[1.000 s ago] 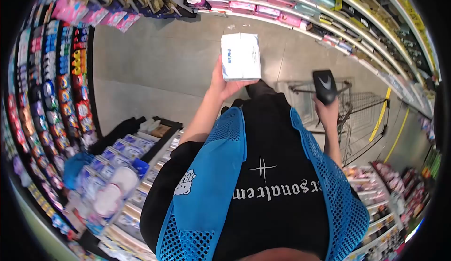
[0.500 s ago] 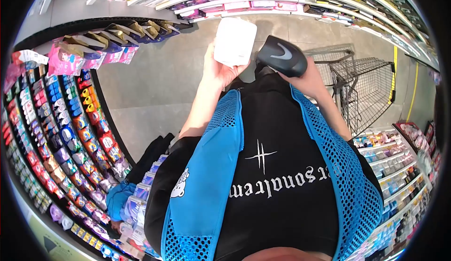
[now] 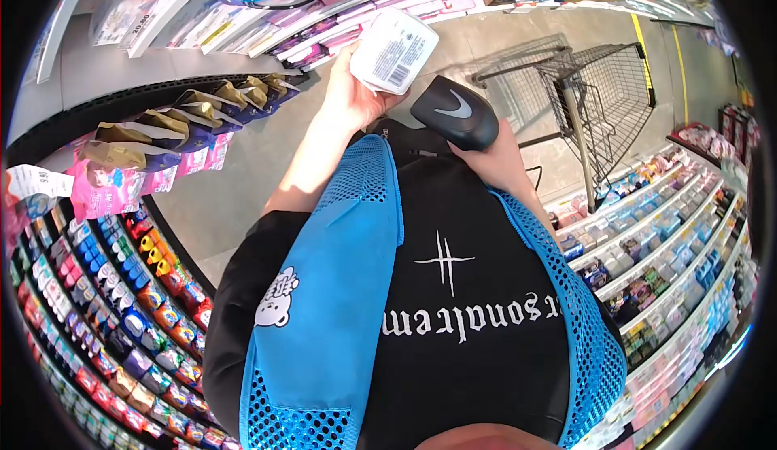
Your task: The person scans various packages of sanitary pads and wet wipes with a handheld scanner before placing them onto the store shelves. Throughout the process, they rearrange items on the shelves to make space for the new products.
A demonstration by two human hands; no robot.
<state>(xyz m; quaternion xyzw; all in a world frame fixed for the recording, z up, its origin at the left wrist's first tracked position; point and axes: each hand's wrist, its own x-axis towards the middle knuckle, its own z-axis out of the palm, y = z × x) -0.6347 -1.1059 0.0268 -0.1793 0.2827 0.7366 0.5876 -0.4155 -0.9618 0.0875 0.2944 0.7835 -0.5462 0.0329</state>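
Holding one white pack (image 3: 394,50) in left hand (image 3: 350,94), one scanner (image 3: 454,112) in right hand (image 3: 497,161)

A black wire shopping cart (image 3: 603,86) stood on the plain grey floor (image 3: 235,183), near a yellow floor line (image 3: 645,41). Rows of small colourful packets (image 3: 121,288) lined the left side, with brown hanging pouches (image 3: 202,106) above them. Along the right ran white shelves of boxed goods (image 3: 664,239).

The packet (image 3: 394,50) is white with a black barcode; the scanner (image 3: 455,112) is black with a white swoosh; the mesh vest (image 3: 340,288) is blue over a black shirt (image 3: 477,288) with white lettering.
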